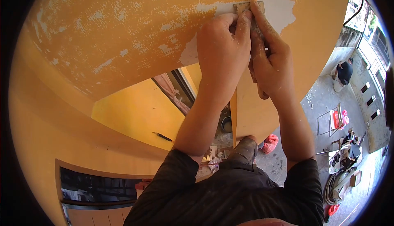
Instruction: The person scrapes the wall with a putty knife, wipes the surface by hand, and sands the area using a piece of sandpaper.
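A scraper (243, 7) with a dirty, flat blade rests against the orange painted wall (123, 33), at the edge of a bare whitish patch (279, 10). My right hand (273, 61) is closed round its handle, the index finger stretched along the blade. Beside it, my left hand (223, 41) is closed too, its thumb and fingers pressed on the scraper near the blade. Most of the handle is hidden by my fingers. Left of my hands, the orange coat is worn through in many pale specks.
A screwdriver-like tool (163, 136) lies on the yellow ledge at left. Below are a red plastic bag (270, 144) and a dark bucket (226, 124). At right stand a folding chair (336, 119), a cluttered table (347, 156) and a bent-over person (344, 72).
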Tool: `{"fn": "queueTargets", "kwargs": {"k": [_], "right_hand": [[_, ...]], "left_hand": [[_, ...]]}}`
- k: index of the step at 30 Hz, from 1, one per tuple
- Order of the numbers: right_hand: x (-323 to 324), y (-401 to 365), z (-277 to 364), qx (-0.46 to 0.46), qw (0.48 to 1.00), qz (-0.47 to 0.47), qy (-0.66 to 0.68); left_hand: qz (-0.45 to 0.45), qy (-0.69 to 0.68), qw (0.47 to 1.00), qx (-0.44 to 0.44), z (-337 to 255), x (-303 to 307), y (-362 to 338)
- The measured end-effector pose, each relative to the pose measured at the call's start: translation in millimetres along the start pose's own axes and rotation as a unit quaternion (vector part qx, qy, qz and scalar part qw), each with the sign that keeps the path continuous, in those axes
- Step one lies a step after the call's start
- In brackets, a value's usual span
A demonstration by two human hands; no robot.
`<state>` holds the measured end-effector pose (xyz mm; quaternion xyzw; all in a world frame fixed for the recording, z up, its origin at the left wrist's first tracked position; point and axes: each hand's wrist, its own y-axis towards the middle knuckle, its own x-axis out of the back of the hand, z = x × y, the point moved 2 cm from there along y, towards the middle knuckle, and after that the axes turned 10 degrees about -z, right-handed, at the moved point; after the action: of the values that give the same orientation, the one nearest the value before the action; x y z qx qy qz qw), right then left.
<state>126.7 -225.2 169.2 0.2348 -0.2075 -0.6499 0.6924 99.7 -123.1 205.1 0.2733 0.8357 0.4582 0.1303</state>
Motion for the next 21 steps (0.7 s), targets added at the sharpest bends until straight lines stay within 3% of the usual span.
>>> {"fn": "queueTargets", "kwargs": {"k": [2, 6, 11, 21], "right_hand": [[-4, 2, -5, 0.108, 0.993, -0.045, -0.009], [-6, 2, -3, 0.096, 0.994, -0.056, -0.025], [-6, 5, -5, 0.165, 0.983, -0.077, -0.016], [-8, 3, -5, 0.116, 0.991, -0.068, -0.008]], "left_hand": [[0.009, 0.012, 1.0, 0.018, 1, 1, 1], [0.035, 0.041, 0.997, 0.064, -5, 5, 3], [0.04, 0.034, 0.995, 0.086, -10, 7, 7], [0.046, 0.045, 0.996, 0.058, -10, 6, 9]]}}
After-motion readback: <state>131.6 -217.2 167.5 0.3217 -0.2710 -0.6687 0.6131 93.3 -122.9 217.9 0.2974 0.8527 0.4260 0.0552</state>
